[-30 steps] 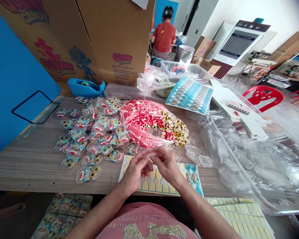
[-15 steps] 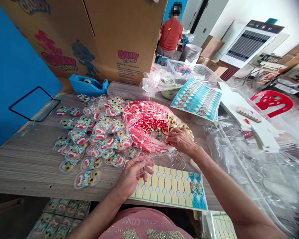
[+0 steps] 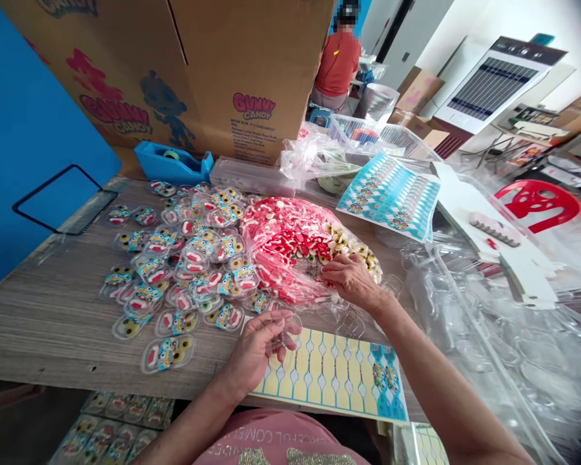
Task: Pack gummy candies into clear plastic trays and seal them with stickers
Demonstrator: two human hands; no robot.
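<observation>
My left hand (image 3: 259,345) holds a small clear plastic shell (image 3: 290,326) between thumb and fingers, over a label sheet (image 3: 329,371) with most of its stickers peeled off. My right hand (image 3: 351,278) reaches down to the near right edge of a candy heap, fingers bent together; what they pinch is hidden. Red and white gummy candies (image 3: 290,219) lie in an open clear bag (image 3: 290,278), with yellowish eye-shaped gummies (image 3: 351,245) just beyond my right hand. Left of the bag, many filled, labelled candy packs (image 3: 198,248) are piled on the table.
At the back stand a large cardboard box (image 3: 208,77) and a blue tape dispenser (image 3: 174,165). Blue label sheets (image 3: 392,197) lie right of the candy. A clear bin (image 3: 484,336) of empty plastic shells fills the right side. A person in red (image 3: 337,64) sits farther off.
The view has shifted slightly. My right hand stays at the candy, its fingers a little more tucked in. My left hand keeps the clear shell in nearly the same place.
</observation>
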